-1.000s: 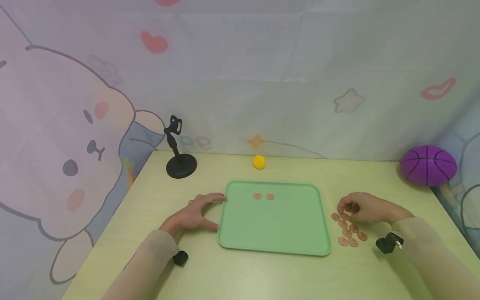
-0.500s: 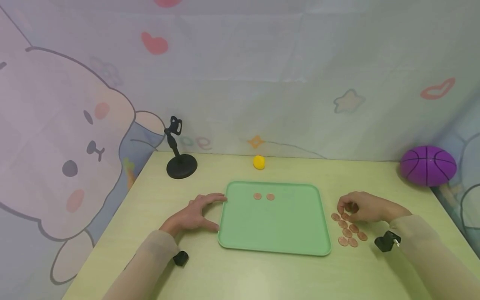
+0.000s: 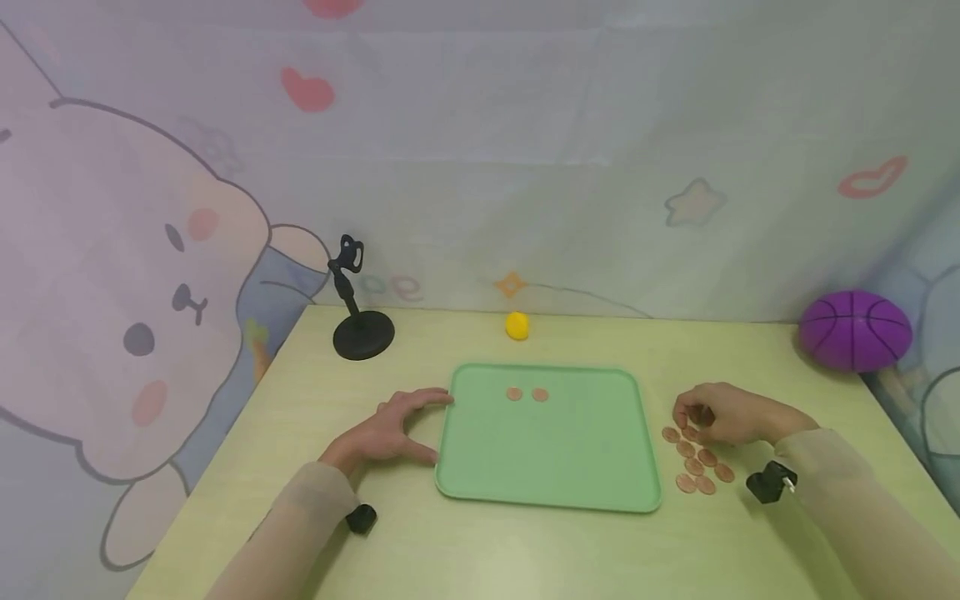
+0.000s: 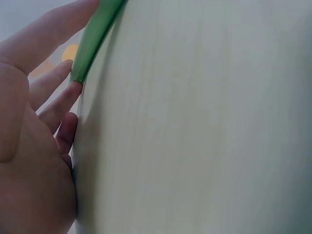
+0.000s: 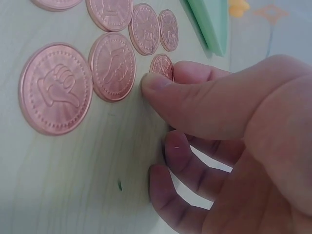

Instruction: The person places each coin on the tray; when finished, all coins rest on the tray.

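Observation:
At the left rim of a green tray (image 3: 547, 450), my left hand (image 3: 382, 429) rests with spread fingers and thumb touching the edge. In the left wrist view, fingertips meet the tray's side (image 4: 97, 41). Two copper coins (image 3: 513, 393) lie inside the tray near its far edge. To the right of the tray, my right hand (image 3: 731, 414) is over a loose group of copper coins (image 3: 695, 467). The right wrist view has its thumb and index finger pinching the rim of one coin (image 5: 162, 66) at the table; the other fingers curl beneath.
A black stand (image 3: 362, 329) is at the back left of the table. Behind the tray sits a small yellow object (image 3: 517, 326). A purple ball (image 3: 855, 332) is at the far right corner, and a printed cloth backdrop (image 3: 487, 167) hangs behind.
Hardly anything differs. My right wrist has shifted very slightly left, while the fingers stay at the same coins. The left hand, tray and coins keep their places.

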`<act>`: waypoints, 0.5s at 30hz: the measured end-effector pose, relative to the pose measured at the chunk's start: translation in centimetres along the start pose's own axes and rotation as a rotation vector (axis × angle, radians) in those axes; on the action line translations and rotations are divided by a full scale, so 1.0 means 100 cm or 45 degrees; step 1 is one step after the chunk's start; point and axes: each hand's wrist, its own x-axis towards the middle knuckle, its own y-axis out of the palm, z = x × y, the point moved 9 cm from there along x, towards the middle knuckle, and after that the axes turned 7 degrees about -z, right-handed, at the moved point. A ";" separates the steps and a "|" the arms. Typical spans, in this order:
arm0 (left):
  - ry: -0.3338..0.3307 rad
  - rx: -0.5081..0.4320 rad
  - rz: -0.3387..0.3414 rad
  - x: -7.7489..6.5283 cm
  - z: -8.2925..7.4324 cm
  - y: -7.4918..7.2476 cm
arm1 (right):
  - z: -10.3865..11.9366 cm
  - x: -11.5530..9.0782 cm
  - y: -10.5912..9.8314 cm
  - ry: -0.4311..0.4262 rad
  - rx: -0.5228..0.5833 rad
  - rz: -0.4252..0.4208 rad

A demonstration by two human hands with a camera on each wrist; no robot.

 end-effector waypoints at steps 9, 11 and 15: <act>-0.020 0.000 0.002 0.000 -0.002 -0.001 | 0.000 -0.001 -0.003 0.033 -0.059 -0.021; -0.026 0.000 0.001 0.001 -0.002 -0.001 | 0.000 -0.001 -0.003 0.034 -0.070 -0.036; -0.015 -0.001 0.001 0.000 -0.001 0.001 | 0.001 -0.002 -0.002 0.012 -0.066 -0.062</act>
